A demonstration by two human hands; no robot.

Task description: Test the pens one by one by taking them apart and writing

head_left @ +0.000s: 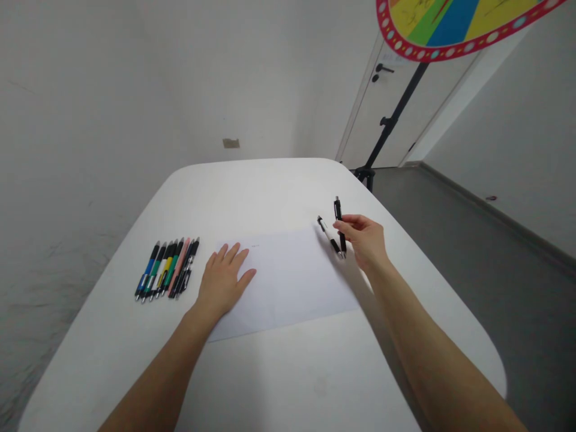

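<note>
A sheet of white paper point(288, 288) lies on the white table, with a tiny mark near its top edge. My left hand point(225, 279) rests flat on the paper's left part, fingers spread. Between the thumb and fingers of my right hand point(363, 237) is a black pen point(338, 210), held nearly upright at the paper's right side. Just left of it, a white and black pen point(329, 234) lies slanted by the paper's upper right edge. Left of my left hand, several pens point(166, 270) in blue, green, white, yellow, pink and black lie side by side in a row.
The white table point(252, 192) has rounded corners and stands near a grey wall. Beyond its far right corner rises a black stand point(391, 123) bearing a colourful wheel point(450, 27). A door point(407, 108) is behind the stand, and grey floor lies to the right.
</note>
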